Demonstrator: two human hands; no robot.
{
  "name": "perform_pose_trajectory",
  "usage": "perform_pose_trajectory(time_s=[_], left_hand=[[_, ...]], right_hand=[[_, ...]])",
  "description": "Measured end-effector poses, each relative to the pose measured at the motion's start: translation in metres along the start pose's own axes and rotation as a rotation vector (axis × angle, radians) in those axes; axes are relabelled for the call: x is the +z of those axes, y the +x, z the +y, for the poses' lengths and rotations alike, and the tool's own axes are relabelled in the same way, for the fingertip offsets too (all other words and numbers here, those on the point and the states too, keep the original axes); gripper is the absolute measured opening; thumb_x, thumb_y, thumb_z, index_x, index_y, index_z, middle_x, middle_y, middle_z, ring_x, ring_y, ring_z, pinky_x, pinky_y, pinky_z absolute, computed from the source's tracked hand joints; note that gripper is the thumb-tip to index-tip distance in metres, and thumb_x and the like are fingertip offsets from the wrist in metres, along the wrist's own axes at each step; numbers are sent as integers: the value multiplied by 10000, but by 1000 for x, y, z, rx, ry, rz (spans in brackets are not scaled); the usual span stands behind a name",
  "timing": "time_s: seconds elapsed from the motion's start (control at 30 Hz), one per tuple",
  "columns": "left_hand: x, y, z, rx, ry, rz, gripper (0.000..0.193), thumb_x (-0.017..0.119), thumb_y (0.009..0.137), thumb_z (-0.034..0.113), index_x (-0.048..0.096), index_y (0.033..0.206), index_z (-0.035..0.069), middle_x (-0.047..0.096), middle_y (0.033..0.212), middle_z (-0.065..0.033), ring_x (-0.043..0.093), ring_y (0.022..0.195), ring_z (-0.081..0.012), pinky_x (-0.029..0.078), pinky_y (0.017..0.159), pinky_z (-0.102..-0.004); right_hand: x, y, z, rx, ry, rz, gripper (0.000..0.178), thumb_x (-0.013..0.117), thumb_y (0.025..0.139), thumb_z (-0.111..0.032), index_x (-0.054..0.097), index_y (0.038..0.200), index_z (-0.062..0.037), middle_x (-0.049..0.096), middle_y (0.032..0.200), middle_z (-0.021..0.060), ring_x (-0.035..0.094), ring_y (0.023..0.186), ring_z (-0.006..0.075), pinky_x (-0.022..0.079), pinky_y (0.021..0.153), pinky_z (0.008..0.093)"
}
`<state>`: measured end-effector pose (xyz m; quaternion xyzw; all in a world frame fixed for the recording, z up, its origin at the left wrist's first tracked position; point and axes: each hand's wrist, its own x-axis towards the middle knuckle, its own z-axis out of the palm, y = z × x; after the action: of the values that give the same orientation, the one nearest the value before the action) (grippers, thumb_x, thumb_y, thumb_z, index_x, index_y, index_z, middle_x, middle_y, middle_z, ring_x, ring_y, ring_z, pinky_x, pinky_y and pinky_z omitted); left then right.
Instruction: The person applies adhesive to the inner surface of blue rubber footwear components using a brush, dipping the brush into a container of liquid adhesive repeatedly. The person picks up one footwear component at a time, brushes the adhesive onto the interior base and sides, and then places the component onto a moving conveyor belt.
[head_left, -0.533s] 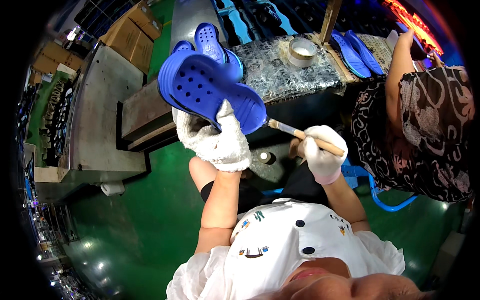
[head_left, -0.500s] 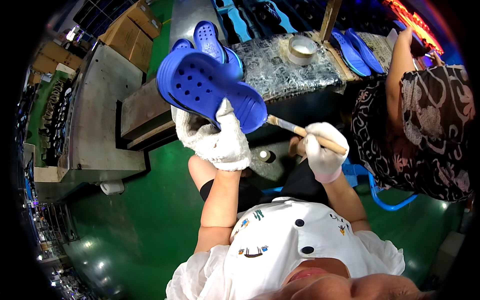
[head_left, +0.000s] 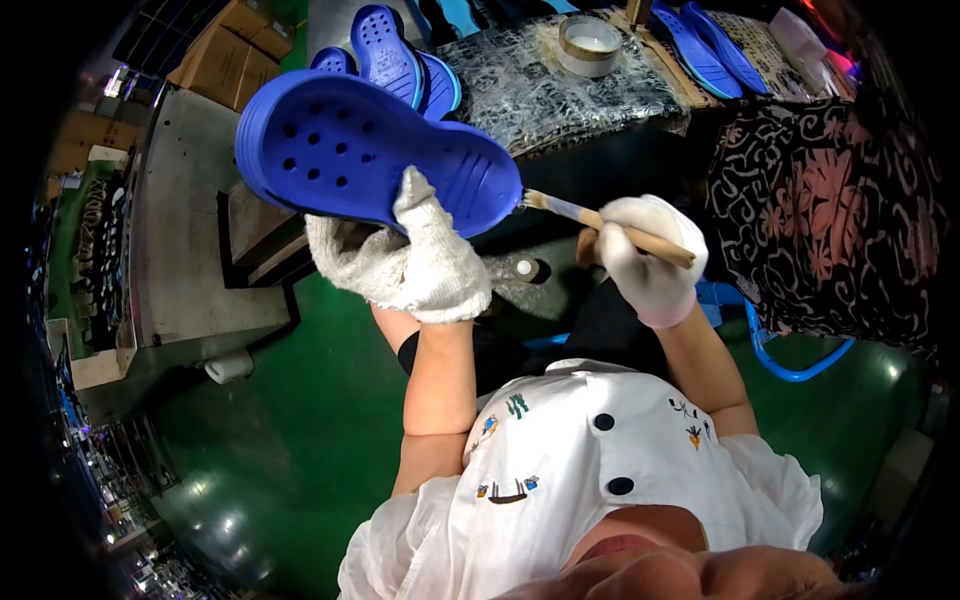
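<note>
Swung toward nine o'clock since the earlier frame, the blue shoe [head_left: 395, 180] lies flatter, its long axis running from half past nine to half past three: smooth, dark round holes at its broad end, ribs at its narrow one. At its six o'clock, the nearer, gloved left hand [head_left: 420, 265] grips it, thumb on top. A brush [head_left: 565, 208] meets, or nearly, its three-o'clock rim, handle pinched by the gloved right hand [head_left: 650, 255] toward four.
</note>
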<state>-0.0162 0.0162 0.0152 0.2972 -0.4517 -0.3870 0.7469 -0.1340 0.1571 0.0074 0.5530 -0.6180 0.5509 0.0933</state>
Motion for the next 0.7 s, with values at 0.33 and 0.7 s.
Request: perform_pose_trajectory(time_s=[0.33,0.7], left_hand=[[4,-1,-1,64,7,21,475,762,690,-85,572,1124,-53,651,1046,-161,655,898,-213,569,837,-356],[1,-4,-14,126,54,-9,461,757,684,-87,584,1112,-75,672,1029,-172,668,883,-207,561,835,-335]], right_hand=[[-1,-4,2,-21,129,-48,70,685,751,-9,654,796,-53,657,717,35,580,542,191,460,500,288],[-6,-6,9,-18,85,32,73,700,740,-18,652,764,-68,646,679,42,576,537,169,433,484,276]])
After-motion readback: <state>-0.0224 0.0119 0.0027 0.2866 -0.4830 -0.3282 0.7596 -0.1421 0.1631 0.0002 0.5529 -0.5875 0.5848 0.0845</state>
